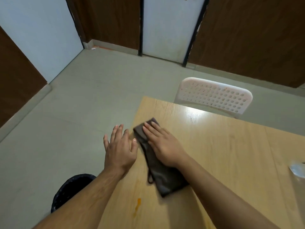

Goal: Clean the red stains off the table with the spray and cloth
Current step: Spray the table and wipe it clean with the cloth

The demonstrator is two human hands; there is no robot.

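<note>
Right hand, fingers flat, presses dark cloth on table near left edge. Left hand spread, empty. Orange-red stain lies nearer body; cloth's long axis points roughly toward it. Spray possibly at right edge, unclear.

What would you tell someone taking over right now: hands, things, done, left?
Right hand: flat, pressing the cloth on the table near its left edge.
Left hand: open, holding nothing, at that edge.
Spray: not clearly in view.
Done: wiping is under way.
Left: an orange-red stain streaks the near left of the table, closer to you than the cloth. Wipe it.
</note>
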